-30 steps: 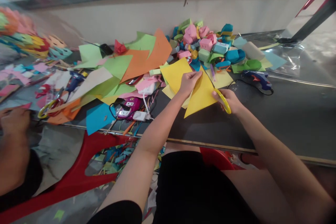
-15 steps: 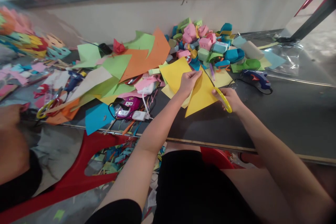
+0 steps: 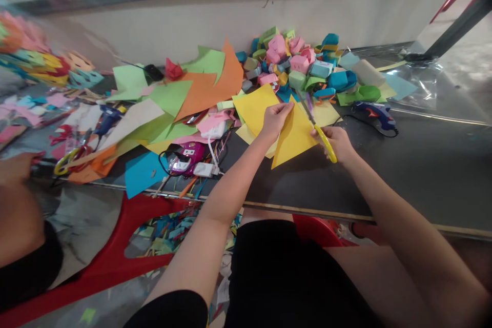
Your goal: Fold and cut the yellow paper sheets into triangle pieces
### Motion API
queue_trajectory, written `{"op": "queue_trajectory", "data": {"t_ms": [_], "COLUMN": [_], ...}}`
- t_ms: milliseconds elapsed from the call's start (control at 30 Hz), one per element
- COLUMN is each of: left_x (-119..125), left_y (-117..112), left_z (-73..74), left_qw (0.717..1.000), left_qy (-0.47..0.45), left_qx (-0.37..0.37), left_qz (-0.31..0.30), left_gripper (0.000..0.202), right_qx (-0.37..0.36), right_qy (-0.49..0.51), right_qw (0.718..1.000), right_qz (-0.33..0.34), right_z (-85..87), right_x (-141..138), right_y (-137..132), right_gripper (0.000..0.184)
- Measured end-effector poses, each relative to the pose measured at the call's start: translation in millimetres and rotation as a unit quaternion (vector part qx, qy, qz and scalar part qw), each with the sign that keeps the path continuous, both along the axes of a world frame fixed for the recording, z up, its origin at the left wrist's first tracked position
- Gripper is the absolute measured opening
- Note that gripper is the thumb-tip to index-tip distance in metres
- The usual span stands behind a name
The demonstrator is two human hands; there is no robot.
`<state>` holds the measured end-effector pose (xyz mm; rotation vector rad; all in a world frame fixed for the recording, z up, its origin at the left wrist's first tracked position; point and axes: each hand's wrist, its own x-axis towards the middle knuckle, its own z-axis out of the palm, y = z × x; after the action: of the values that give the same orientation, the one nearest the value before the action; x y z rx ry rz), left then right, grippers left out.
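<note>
My left grip (image 3: 275, 120) pinches yellow paper (image 3: 294, 136) at its far tip; my right grip (image 3: 338, 142) holds yellow-handled scissors (image 3: 325, 143) beside it. Blue glue gun (image 3: 375, 115) on desk (image 3: 426, 174), right.

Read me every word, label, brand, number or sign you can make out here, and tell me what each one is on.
No text can be read anywhere.
Purple power strip: pale markings, too blurred to read.
Glue gun on the right: any lettering is too small to make out.
Folded paper pieces: tiny dark marks, unreadable.
Yellow paper and scissors in the hands: no writing shows.
</note>
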<state>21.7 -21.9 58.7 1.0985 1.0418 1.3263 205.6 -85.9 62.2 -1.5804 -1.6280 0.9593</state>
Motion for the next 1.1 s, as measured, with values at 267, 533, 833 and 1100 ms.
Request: {"op": "queue_trajectory", "data": {"t_ms": [267,533,833,1100], "left_x": [-4,5,6,5], "left_y": [2,-14,0,1], "left_z": [-1.2,2.3,-15.6,-15.4], "left_qw": [0.985,0.978,0.992,0.977], "left_qy": [0.118,0.129,0.076,0.172], "left_qx": [0.103,0.133,-0.012,0.111], "left_qz": [0.068,0.092,-0.102,0.064], "left_gripper": [0.048,0.029,0.049,0.066], "right_qx": [-0.062,-0.044,0.015,-0.027], "right_qy": [0.201,0.227,0.219,0.215], "right_qw": [0.977,0.973,0.974,0.974], "right_qz": [-0.037,-0.011,-0.062,-0.064], "right_z": [-5.1,-10.2,-14.9,-9.1], "right_x": [10,-12,-5,-12], "right_y": [9,2,9,10], "right_gripper": [0.067,0.064,0.060,0.052]}}
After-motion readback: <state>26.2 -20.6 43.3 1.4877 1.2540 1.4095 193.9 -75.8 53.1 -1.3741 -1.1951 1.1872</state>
